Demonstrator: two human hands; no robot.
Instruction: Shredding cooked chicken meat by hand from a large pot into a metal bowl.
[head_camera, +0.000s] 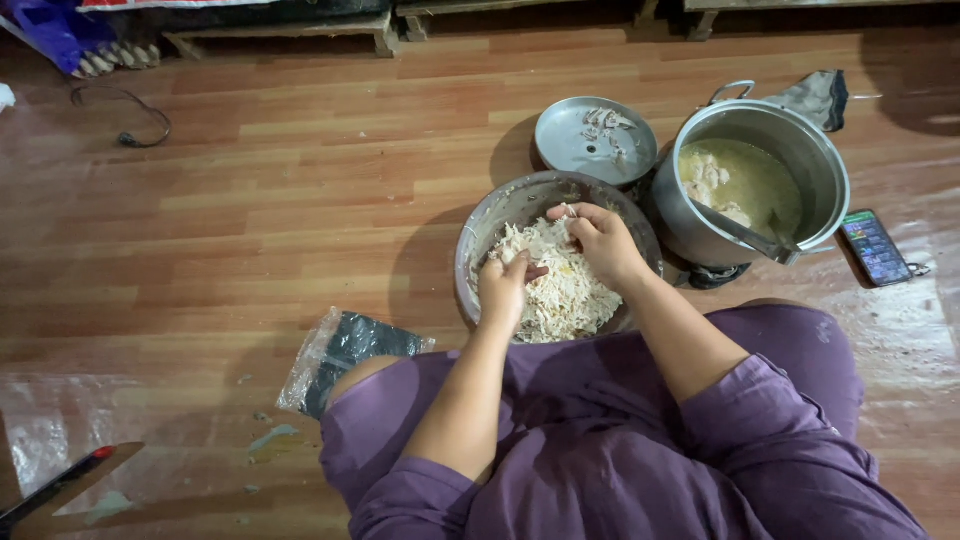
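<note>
A round metal bowl sits on the wooden floor in front of my knees, heaped with pale shredded chicken. My left hand rests in the near left of the heap, fingers curled on shreds. My right hand is over the far side, pinching a small piece between its fingertips. Both forearms reach out from purple sleeves.
A large metal pot of yellowish broth with chicken pieces and a ladle stands to the right. A metal lid with scraps lies behind the bowl. A phone lies far right, a plastic bag left, a knife bottom left.
</note>
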